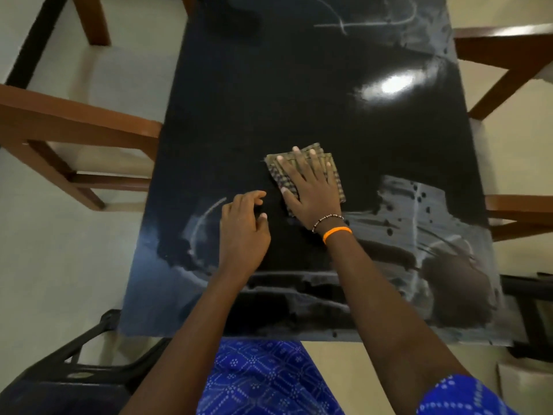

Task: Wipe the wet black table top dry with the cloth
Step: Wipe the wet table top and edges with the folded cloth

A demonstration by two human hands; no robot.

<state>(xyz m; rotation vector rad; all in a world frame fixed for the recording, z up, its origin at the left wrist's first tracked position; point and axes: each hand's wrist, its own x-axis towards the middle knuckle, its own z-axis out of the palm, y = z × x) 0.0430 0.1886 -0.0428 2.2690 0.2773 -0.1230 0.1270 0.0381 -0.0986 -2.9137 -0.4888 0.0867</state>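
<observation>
A folded checked cloth (308, 178), olive and dark, lies just right of the frame's centre on the black table top (269, 100). The right hand (311, 190) rests flat on it, palm down, fingers (296, 154) spread and pointing toward the top of the frame; it presses the cloth rather than pinching it. That wrist carries a beaded bracelet (327, 220) and an orange band (337, 233). Just left of the cloth, the left hand (244, 232) is over the table, fingers loosely curled and holding nothing; contact with the surface cannot be told. Pale wet streaks (419, 223) show at lower right, lower left and the top. Brown wooden chairs (68, 130) stand at both sides. Blue patterned clothing (263, 381) fills the bottom edge.
</observation>
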